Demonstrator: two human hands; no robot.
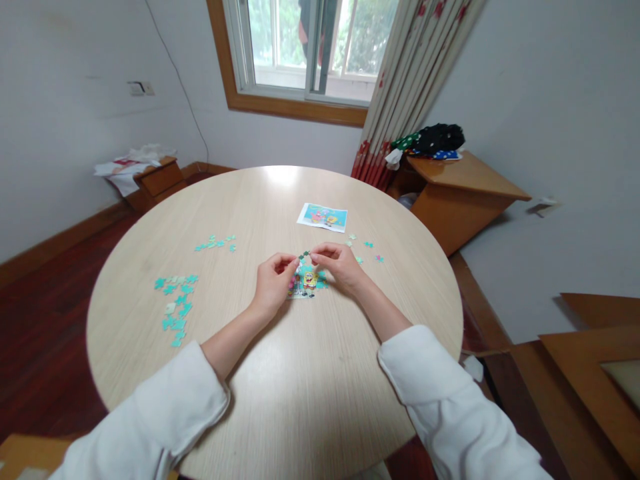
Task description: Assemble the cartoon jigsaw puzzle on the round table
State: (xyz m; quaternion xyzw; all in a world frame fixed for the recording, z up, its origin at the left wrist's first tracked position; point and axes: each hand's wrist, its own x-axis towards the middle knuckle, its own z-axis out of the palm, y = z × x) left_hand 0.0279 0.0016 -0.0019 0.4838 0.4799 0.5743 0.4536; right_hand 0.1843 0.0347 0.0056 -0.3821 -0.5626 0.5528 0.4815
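A partly joined jigsaw puzzle [311, 280] with a yellow cartoon figure lies on the round table [305, 373]. Over its left side is my left hand [275, 281], thumb and forefinger pinched together at a dark green puzzle piece [305, 255]. From the other side my right hand [340, 265] pinches the same small dark piece or one joined to it; I cannot tell which. Both hands hide parts of the puzzle's edges. Just beyond them rests a picture sheet [325, 218] showing cartoon figures on blue.
Loose turquoise pieces [175, 323] lie at the left of the table, with a smaller group [215, 243] farther back. Several more pieces [369, 245] are right of my hands. A wooden cabinet [465, 187] with cloths stands beyond the table's right edge, near the curtain [400, 93].
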